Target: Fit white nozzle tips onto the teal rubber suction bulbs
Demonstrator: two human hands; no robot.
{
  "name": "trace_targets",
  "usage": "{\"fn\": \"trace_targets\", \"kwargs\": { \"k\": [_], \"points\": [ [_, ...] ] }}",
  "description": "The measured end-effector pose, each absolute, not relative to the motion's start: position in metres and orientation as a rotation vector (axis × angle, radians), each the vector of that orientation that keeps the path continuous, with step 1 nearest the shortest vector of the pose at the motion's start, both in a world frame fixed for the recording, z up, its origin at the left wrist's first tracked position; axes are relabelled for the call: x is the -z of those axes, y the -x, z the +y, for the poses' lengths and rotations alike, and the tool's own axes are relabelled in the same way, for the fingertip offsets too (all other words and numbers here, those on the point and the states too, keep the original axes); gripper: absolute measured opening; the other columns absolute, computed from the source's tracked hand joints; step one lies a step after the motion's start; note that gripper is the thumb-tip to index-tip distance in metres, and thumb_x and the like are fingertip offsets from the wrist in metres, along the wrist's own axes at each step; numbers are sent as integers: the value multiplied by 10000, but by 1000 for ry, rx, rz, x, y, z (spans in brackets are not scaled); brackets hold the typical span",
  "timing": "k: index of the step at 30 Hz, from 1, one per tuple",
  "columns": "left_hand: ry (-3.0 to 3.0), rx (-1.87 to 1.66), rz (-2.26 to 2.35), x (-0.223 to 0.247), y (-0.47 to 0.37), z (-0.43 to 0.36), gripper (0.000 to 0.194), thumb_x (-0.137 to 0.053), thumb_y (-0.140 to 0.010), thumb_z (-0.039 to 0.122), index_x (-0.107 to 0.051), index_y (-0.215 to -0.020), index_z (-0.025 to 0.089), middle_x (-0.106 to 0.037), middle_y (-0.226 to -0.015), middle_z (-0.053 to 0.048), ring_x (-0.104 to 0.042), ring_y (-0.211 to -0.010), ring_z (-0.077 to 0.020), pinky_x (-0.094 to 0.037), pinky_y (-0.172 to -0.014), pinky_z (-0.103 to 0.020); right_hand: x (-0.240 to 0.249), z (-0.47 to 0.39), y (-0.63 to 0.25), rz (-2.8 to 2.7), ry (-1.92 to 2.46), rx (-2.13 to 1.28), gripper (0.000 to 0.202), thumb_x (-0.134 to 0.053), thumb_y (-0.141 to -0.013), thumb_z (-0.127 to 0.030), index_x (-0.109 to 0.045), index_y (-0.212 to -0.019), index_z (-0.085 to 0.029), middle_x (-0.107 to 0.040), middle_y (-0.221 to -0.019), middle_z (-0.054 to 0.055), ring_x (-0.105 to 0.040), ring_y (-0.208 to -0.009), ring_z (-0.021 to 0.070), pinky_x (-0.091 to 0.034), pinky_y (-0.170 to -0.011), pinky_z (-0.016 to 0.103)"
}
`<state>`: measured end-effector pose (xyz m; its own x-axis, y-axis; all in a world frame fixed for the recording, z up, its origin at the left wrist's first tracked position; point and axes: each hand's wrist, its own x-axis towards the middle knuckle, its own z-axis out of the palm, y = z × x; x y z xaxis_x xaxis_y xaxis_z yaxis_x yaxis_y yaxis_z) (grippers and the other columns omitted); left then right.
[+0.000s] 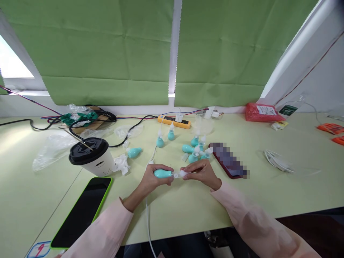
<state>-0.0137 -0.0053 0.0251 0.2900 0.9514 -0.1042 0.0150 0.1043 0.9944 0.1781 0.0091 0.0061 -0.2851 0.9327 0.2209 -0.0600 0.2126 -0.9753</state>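
Gripped teal bulb [162, 173] in left hand [150, 181], pinched clear tip [180, 174] with right hand [201, 172], lower centre of frame; best kept aligned, twisted gently.

Both hands [177, 177] are bare, with long pale pink sleeves [107, 229] reaching the wrists.

The teal bulb [162, 173] was partly covered by the fingers of the left hand [152, 180], and its clear tip [180, 174] was largely hidden under the right hand [202, 172]. How the tip joined the bulb could not be made out. A phone [229, 160] beside the right hand was blurred into blocks. The green-cased phone [82, 213] near the front edge of the desk [188, 208] was cut at its lower corner by a sleeve [104, 233]. Orange packets [334, 129] at the desk's right end were cropped by the picture's edge. Print on the red pouch [262, 113] was too small to be read.
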Motion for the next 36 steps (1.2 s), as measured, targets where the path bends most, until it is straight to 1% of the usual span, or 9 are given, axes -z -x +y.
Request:
{"fn": "trace_targets", "kwargs": {
  "k": [3,7,15,22,24,28,30,34,36],
  "points": [
    [-1296,-920,1044,-25,15,-6,266,-700,-485,179,-643,-737,115,-619,-531,-7,-561,-490,-123,-463,-526,-239,-5,9,-177,-1438,883,-1321,238,-752,-400,-123,-674,-605,-218,-681,-660,4,-639,-714,225,-554,-670,310],
    [-1317,-919,1030,-24,15,-7,262,-693,-510,194,-642,-756,117,-624,-528,-14,-571,-503,-135,-457,-538,-245,-6,7,-174,-1395,917,-1365,244,-748,-396,-98,-674,-593,-220,-681,-651,-6,-641,-702,207,-553,-638,267],
    [-1317,-936,999,-19,15,-5,253,-686,-524,202,-636,-759,122,-632,-551,-14,-585,-510,-144,-458,-546,-251,-7,6,-170,-1360,989,-1348,245,-748,-372,-103,-676,-581,-206,-680,-640,4,-639,-621,193,-546,-574,261],
    [-1317,-933,1007,-20,15,-6,264,-690,-521,225,-625,-756,122,-624,-553,1,-578,-508,-142,-460,-566,-267,-4,5,-170,-1338,996,-1380,233,-747,-381,-105,-675,-573,-214,-679,-631,2,-636,-657,198,-533,-602,268],
    [-1356,-932,1007,-18,14,-6,268,-687,-531,245,-619,-760,123,-621,-586,-4,-573,-534,-141,-458,-577,-268,-4,6,-171,-1347,997,-1375,229,-747,-392,-111,-676,-583,-215,-681,-645,3,-634,-651,190,-531,-607,269],
    [-1575,-958,1035,-13,11,-8,292,-641,-602,309,-589,-838,144,-607,-770,-33,-553,-666,-147,-443,-606,-258,-13,8,-175,-1415,933,-1345,258,-735,-438,-105,-682,-666,-215,-679,-680,0,-621,-626,161,-530,-581,261],
    [-1758,-941,1048,-12,9,-10,268,-581,-665,338,-563,-863,157,-575,-787,-33,-526,-692,-144,-430,-620,-263,-18,9,-178,-1440,861,-1302,271,-720,-474,-100,-678,-716,-215,-675,-718,1,-612,-633,152,-531,-568,263],
    [-2182,-930,1142,-18,8,-11,222,-509,-715,373,-536,-797,168,-488,-798,-39,-458,-781,-171,-395,-701,-306,-25,7,-180,-1468,784,-1209,284,-701,-510,-78,-664,-760,-207,-670,-777,16,-608,-646,148,-536,-576,282],
    [-2281,-909,1234,-22,9,-7,232,-467,-741,387,-524,-828,179,-467,-822,-43,-434,-810,-182,-379,-723,-323,-27,6,-181,-1431,766,-1161,353,-697,-522,-75,-642,-840,-218,-668,-804,21,-613,-651,153,-536,-594,308]
  ]
}}
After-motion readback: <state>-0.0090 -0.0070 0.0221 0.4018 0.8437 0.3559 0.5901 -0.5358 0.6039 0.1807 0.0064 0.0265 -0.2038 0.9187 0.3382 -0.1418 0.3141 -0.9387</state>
